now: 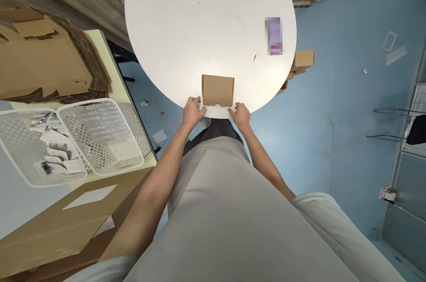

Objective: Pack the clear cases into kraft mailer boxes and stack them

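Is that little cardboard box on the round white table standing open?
No, the cardboard box has its lid folded down shut as it sits on the white table between the left hand and right hand.

White table (199,20) holds cardboard box (217,90) and purple item (274,36).

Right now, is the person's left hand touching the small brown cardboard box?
Cannot tell. Head view: the left hand lies at the box corner; no gap shows, contact too small to confirm.
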### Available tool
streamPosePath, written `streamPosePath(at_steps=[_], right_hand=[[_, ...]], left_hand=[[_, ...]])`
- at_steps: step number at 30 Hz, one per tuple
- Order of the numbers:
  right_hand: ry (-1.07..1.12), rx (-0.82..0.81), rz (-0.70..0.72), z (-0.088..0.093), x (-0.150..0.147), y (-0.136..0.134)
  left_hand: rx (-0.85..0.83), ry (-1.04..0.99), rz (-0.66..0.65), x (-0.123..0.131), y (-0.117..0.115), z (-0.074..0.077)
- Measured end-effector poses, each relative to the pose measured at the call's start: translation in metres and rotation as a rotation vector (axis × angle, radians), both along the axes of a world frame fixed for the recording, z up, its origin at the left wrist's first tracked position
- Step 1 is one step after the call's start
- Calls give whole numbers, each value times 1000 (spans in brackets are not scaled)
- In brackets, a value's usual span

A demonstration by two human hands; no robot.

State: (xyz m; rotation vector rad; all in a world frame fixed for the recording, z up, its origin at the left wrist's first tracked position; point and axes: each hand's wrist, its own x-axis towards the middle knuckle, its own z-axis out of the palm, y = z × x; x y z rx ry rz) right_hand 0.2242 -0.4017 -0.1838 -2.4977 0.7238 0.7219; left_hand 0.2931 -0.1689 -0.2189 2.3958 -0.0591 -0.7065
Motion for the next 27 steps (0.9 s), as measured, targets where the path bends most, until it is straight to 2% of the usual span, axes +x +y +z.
streamPosePath(at_steps=[4,8,18,22,27], right_hand=[[-153,107,-28,-3,3,-11],[-184,230,-33,-11,13,-13],[-173,274,-122,-16,28,-11],[-222,345,-174,-4,36,-16],[-377,544,-276,36,36,-23]], left_hand=[[-101,-1,3,6,6,-3],[-108,24,0,15,0,-7],[-89,57,-7,21,-3,-11],[-111,75,36,26,3,4],[-228,114,178,29,15,44]])
